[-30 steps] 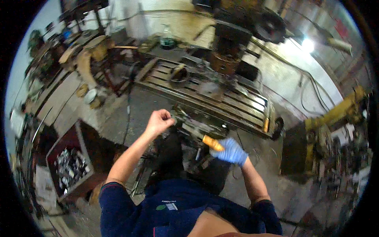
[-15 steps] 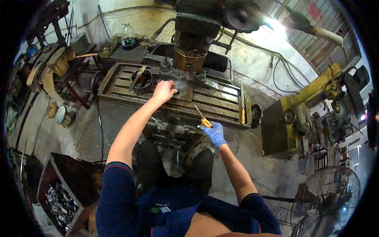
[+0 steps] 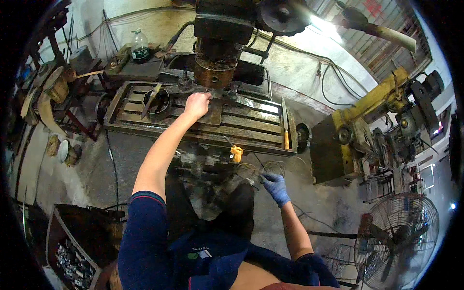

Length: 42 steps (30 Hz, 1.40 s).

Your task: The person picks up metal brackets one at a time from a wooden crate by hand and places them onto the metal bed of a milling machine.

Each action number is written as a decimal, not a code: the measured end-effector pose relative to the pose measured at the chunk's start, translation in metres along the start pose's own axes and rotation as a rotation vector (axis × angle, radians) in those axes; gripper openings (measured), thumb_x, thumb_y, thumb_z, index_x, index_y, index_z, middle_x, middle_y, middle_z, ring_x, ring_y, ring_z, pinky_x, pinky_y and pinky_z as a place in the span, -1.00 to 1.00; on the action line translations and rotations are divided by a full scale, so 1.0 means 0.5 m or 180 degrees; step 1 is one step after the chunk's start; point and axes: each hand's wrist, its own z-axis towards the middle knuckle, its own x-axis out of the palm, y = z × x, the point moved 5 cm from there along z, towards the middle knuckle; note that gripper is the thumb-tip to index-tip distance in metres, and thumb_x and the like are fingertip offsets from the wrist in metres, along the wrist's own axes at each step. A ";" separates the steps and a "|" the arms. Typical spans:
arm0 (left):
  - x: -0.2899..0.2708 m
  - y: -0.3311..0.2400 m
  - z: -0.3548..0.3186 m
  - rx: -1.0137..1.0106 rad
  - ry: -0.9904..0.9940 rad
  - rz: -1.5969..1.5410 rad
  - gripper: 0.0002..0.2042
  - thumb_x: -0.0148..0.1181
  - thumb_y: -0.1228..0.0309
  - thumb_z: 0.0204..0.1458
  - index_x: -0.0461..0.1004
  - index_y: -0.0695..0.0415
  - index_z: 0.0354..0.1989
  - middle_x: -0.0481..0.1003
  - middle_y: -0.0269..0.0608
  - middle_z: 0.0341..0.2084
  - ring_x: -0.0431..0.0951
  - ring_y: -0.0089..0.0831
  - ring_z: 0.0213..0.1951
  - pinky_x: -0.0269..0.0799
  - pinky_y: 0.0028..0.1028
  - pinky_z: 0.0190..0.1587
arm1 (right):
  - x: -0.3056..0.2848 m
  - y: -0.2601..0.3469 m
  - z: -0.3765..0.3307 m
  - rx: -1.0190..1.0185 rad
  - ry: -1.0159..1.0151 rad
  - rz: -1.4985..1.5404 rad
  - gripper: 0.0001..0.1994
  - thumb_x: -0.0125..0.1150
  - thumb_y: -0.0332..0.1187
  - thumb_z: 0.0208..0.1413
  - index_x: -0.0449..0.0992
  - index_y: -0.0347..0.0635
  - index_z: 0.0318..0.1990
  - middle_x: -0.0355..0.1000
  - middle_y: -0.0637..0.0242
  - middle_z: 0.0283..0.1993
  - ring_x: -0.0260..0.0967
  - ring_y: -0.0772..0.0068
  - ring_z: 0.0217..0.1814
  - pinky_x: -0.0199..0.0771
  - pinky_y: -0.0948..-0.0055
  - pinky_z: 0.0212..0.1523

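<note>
My bare left hand (image 3: 198,105) is closed just below the machine spindle (image 3: 216,67), over the middle of the slotted milling machine table (image 3: 256,126). What its fingers pinch is hidden. My right hand (image 3: 275,187), in a blue glove, is lower and to the right, off the table's front edge. Its fingers are curled, and whatever may be in them is too small to make out. A yellow tool with a thin dark nozzle (image 3: 236,153), like an air blow gun, sits at the table's front, apart from both hands.
On the table's left are a round pan (image 3: 161,105) and a brush (image 3: 153,94) across it. A yellow-handled file (image 3: 285,126) lies along the right end. A fan (image 3: 398,237) stands lower right, a yellow machine (image 3: 338,137) right, and a box of metal pieces (image 3: 72,256) lower left.
My right hand has come away from the yellow tool, moving down and right. My left hand has shifted slightly farther in under the spindle. The view has turned a little.
</note>
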 end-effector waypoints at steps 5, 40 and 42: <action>0.007 0.006 -0.003 -0.0280 -0.0238 0.0221 -0.85 0.09 0.41 -0.17 0.47 0.11 -0.39 0.50 -0.07 -0.50 0.51 -0.13 -0.42 0.41 -0.22 -0.35 | -0.079 0.033 -0.022 0.0158 -0.0102 -0.0268 -0.73 0.23 -0.32 -0.06 0.50 -0.37 -0.27 0.49 0.26 -0.38 0.35 0.60 -0.39 0.37 0.58 -0.32; 0.012 0.073 0.022 -0.1291 0.0195 -0.0005 -0.74 0.24 0.28 -0.26 0.50 0.12 -0.36 0.50 -0.02 -0.45 0.50 -0.11 -0.32 0.42 -0.23 -0.27 | -0.326 0.690 -0.021 -0.3712 -0.1345 0.1155 -0.65 -0.18 -0.15 0.14 0.19 -0.17 -0.60 0.21 0.25 -0.52 0.25 0.11 -0.13 -0.05 -0.02 0.21; 0.003 0.067 0.015 -0.1306 0.0132 -0.0058 -0.74 0.23 0.29 -0.26 0.50 0.13 -0.36 0.50 -0.02 -0.45 0.50 -0.10 -0.32 0.42 -0.23 -0.26 | -0.317 0.666 -0.013 -0.3899 -0.1245 0.1129 -0.63 -0.13 -0.15 0.11 0.21 -0.20 -0.63 0.23 0.22 -0.54 0.28 0.14 -0.17 0.05 0.03 0.12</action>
